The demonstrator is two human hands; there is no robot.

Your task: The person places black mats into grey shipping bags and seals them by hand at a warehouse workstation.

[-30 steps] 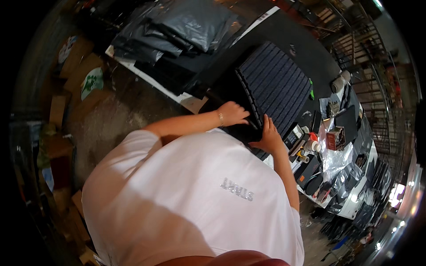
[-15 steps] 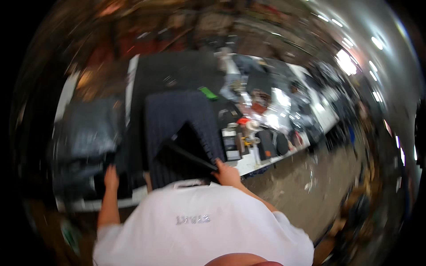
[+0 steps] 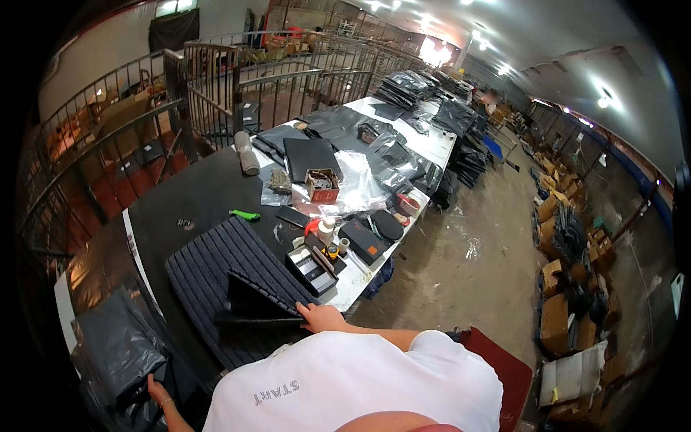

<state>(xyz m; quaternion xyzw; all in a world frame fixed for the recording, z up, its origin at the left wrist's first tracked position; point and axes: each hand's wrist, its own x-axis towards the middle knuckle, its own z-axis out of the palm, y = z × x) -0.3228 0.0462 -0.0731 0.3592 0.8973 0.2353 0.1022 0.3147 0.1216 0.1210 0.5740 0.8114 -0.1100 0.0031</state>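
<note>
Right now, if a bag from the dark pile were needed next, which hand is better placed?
Probably the left hand: it is at the edge of the dark plastic bags, while the right hand holds the striped mat's lifted edge.

T-shirt point(image 3: 360, 378): white, soft fabric, lightly creased
Lettering point(image 3: 277, 394): one short row of grey, striped capitals across the chest of the T-shirt
Right sleeve point(image 3: 436, 345): short, plain, the same white as the T-shirt's body
Right hand point(image 3: 323, 318): ungloved, the forearm bare up to the T-shirt's sleeve
Left hand point(image 3: 157, 390): ungloved
Bracelet point(image 3: 166, 401): thin, on the left wrist, beyond the T-shirt's left side; finer detail too small to tell
</note>
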